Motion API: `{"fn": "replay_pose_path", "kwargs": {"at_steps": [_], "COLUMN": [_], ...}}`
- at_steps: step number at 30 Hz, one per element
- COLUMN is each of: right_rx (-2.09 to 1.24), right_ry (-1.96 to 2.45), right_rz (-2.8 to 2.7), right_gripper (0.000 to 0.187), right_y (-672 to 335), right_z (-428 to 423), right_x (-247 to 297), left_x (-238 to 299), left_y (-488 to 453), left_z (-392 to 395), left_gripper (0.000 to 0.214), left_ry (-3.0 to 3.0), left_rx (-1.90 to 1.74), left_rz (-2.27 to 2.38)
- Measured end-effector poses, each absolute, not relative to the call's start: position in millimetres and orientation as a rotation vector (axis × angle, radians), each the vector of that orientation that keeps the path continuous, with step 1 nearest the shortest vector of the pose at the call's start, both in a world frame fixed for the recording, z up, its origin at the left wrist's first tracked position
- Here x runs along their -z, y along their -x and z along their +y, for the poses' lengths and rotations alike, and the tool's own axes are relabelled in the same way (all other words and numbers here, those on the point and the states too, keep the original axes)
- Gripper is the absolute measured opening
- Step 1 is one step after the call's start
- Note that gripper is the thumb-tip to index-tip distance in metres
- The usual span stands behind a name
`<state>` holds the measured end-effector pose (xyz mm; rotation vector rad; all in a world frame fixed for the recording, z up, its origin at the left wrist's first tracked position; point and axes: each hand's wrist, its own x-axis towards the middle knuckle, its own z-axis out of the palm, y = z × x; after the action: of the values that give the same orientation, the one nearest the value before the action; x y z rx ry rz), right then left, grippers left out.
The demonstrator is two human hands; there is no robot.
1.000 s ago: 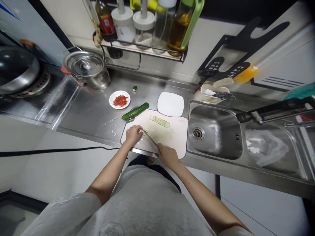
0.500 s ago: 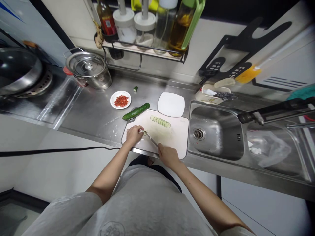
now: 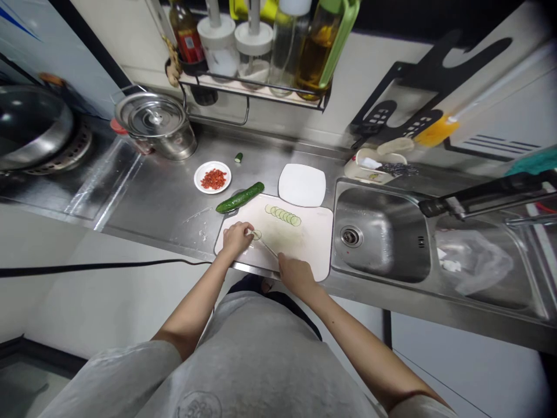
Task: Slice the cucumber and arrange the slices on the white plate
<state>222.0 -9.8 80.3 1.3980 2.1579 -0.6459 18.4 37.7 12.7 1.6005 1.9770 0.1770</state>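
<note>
- Nearest, right hand [image 3: 298,276]: fingers curled round the handle of a knife [image 3: 268,248], blade slanting away and left.
- Left hand [image 3: 236,239]: fingertips drawn together near the blade's far end; can't tell from here if they pinch anything.
- 1 loose cucumber slice [image 3: 257,235] right by those fingertips, on the left part of the cutting board [image 3: 311,252]. Should be light, bendy, wet; could tear, so hold lightly at the rim.
- Board: pale, dark-edged, on the steel counter [image 3: 143,203]. Looks damp, so slices may skid.
- Past the hands, row of cucumber slices [image 3: 282,215], overlapping, slanted across the board's far half. Probably clingy and delicate; best slid up from underneath.
- Long cucumber [image 3: 240,198] along the board's far-left edge: dark green, glossy. Likely firm, slick, weightier than any slice; grip round the middle.
- Square white plate [image 3: 301,184] just beyond the board.
- Round white plate [image 3: 198,181] holding chopped red pieces [image 3: 213,179], left of the square 1.
- Farther back: cucumber stub [image 3: 238,157], cut face showing; small, easy finger-and-thumb pick.
</note>
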Motion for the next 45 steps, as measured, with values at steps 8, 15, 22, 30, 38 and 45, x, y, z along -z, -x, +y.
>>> {"fn": "replay_pose_path", "kwargs": {"at_steps": [8, 15, 22, 30, 38, 45], "right_rx": [0.692, 0.724, 0.713, 0.83, 0.803, 0.814], "right_ry": [-1.404, -1.399, -1.401, -1.42, -1.426, -1.44], "right_rz": [2.097, 2.106, 2.095, 2.06, 2.047, 2.067], "right_gripper": [0.027, 0.028, 0.03, 0.028, 0.032, 0.028], "right_y": [-218, -221, -229, -250, -266, -270], "right_z": [-5, -5, -9, -23, -34, -29], "right_x": [-79, -77, -79, -83, -85, -88], "left_x": [-11, -10, -18, -20, -23, -21], "left_y": [-18, -18, -23, -38, -36, -12], "left_z": [38, 38, 36, 31, 34, 34], "left_gripper": [0.019, 0.019, 0.022, 0.019, 0.017, 0.02], "left_ry": [-1.6, -1.606, -1.616, -1.627, -1.493, -1.425], "left_rx": [-0.172, -0.162, -0.123, -0.128, -0.167, -0.17], "left_rz": [1.969, 1.981, 1.988, 2.054, 1.973, 2.043]}}
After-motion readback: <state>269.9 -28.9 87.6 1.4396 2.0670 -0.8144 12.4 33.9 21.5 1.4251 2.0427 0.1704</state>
